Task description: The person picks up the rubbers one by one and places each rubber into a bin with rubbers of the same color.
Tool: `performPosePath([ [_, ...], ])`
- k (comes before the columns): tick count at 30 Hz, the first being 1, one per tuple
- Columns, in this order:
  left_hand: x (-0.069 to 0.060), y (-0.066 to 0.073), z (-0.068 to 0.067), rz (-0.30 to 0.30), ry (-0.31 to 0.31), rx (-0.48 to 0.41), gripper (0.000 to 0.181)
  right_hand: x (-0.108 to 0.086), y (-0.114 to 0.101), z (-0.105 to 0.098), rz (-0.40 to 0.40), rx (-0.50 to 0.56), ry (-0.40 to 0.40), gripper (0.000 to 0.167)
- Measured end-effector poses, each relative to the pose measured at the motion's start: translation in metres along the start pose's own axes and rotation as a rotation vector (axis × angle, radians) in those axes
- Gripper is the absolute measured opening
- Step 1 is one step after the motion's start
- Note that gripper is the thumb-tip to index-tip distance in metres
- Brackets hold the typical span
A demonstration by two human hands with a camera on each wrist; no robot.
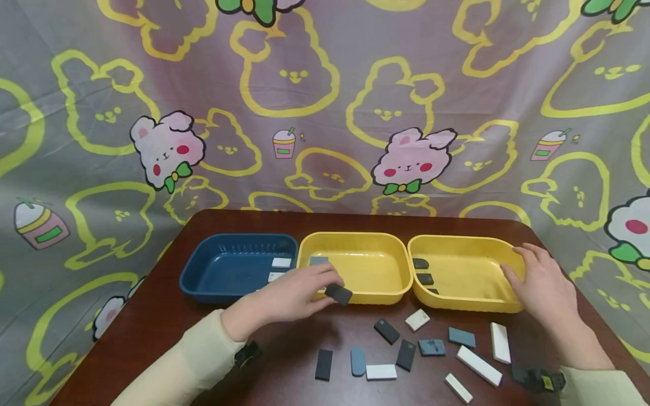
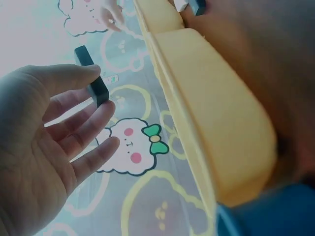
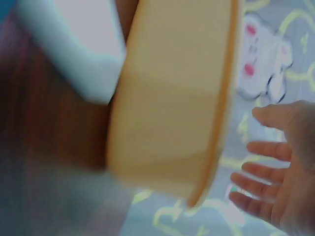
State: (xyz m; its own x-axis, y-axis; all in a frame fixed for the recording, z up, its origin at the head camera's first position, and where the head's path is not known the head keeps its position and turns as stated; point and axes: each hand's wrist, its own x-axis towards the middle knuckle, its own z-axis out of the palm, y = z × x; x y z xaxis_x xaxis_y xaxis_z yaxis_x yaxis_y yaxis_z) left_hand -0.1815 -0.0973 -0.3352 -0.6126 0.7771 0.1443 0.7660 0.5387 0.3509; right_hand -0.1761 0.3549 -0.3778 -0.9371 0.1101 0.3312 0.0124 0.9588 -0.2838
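Observation:
My left hand [image 1: 299, 293] pinches a black block [image 1: 338, 294] between thumb and fingers, above the front left edge of the middle yellow bin [image 1: 376, 298]. In the left wrist view the same black block [image 2: 92, 76] stands out from the fingertips of the hand [image 2: 64, 118]. My right hand [image 1: 545, 285] is over the right rim of the right yellow bin [image 1: 472, 304], fingers spread and holding nothing. The right wrist view shows that hand [image 3: 275, 167] beside the bin's wall [image 3: 167, 108] with its fingers apart.
A blue bin [image 1: 218, 282] at the left holds white blocks [image 1: 281, 263]. Black blocks [image 1: 424, 278] lie in the right bin, and a grey-blue block [image 1: 319, 260] in the middle one. Several black, white and grey-blue blocks [image 1: 461, 337] are scattered on the table [image 1: 284, 361] in front.

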Motion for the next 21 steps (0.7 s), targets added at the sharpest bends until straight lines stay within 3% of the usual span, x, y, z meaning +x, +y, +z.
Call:
performPosePath([
  [5,0.032,0.004,-0.007,-0.013,-0.052,0.06,0.035,0.0,0.03,0.002,0.157,0.002,-0.113,0.065],
  [11,0.073,0.007,-0.009,0.006,-0.108,0.127,0.034,0.001,0.049,0.002,0.207,-0.014,-0.227,0.07],
  [15,0.099,0.007,-0.005,0.037,-0.136,0.149,0.032,0.004,0.054,0.001,0.205,-0.018,-0.267,0.059],
  [21,0.137,0.011,0.007,0.128,-0.166,0.184,0.02,0.007,0.053,0.001,0.218,-0.038,-0.284,0.035],
])
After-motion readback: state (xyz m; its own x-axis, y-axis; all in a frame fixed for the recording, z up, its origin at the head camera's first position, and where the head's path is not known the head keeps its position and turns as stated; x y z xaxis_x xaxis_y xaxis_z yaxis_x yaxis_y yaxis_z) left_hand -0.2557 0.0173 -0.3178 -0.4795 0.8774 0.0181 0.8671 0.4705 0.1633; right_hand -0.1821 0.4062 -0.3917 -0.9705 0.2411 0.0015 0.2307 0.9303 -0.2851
